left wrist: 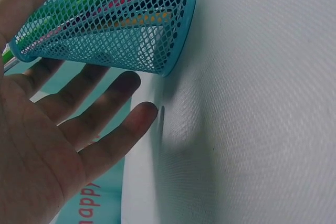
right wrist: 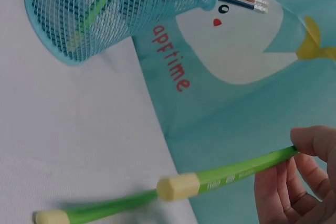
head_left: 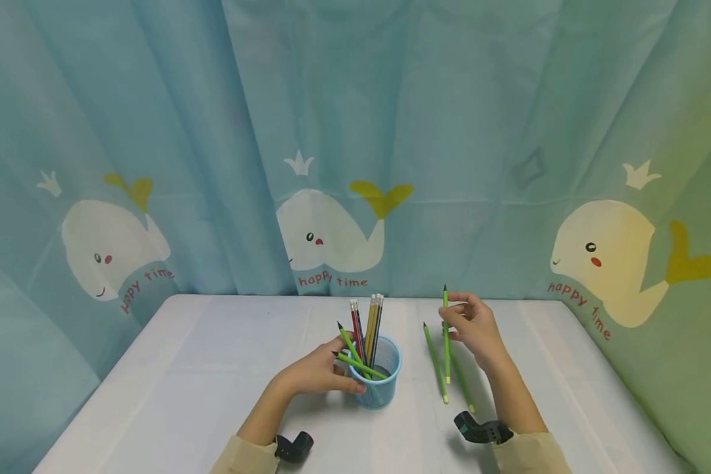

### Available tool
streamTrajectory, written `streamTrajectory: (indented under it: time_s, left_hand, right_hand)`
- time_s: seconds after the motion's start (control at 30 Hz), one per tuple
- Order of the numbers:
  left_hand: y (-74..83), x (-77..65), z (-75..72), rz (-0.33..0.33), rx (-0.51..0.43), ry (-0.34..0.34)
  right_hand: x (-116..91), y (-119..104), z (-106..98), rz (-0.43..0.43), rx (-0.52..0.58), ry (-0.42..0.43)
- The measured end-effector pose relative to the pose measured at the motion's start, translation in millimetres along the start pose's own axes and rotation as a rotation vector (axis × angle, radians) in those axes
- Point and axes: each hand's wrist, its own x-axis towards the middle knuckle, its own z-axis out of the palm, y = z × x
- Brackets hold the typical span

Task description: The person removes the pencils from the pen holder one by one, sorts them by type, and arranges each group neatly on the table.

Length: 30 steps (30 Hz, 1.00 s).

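The green pencil (head_left: 447, 352) stands nearly upright above the table's right half, point up and rubber end down, pinched between the thumb and fingers of the right hand (head_left: 474, 327); gripped around its upper part, it leaves its lower length free, I'd guess for easy turning. Two more green pencils (head_left: 435, 364) lie just beneath and beside it, slanting toward the near edge. To their left is the blue mesh cup (head_left: 388, 395), the left hand (head_left: 316, 372) clasped about its left side, thumb near and fingers far, presumably because so light a cup could tip. Inside, two green pencils (head_left: 355, 363) lean left, points out, while red, yellow and dark ones (head_left: 370, 326) stand rubber ends up, propped against the far rim. A white cloth (head_left: 207, 368) with faint creases covers the table. Each wrist wears a black mount (head_left: 296, 447) below a beige sleeve (head_left: 245, 455). Beyond the far edge hangs a pale blue curtain (head_left: 462, 118), greener at right, printed with white whales (head_left: 332, 234) and "happy time".
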Motion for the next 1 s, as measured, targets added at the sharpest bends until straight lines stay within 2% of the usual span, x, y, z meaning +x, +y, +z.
streamTrajectory:
  time_s: [0.2,0.43,0.73,1.0]
  left_hand:
    - [1.8,2.2,-0.8,-0.007,0.019,0.003]
    - [-0.3,-0.2,-1.3,0.008,0.028,0.005]
    - [-1.7,0.1,0.3,-0.014,0.015,0.009]
    - [-0.8,-0.7,-0.5,-0.01,0.005,0.012]
  right_hand:
    - [3.6,9.5,-4.1,0.01,-0.058,0.031]
    - [9.0,25.1,-1.5,0.019,-0.176,0.008]
    - [9.4,32.6,3.1,0.031,-0.305,-0.003]
    - [10.8,35.9,2.8,0.065,-0.327,-0.02]
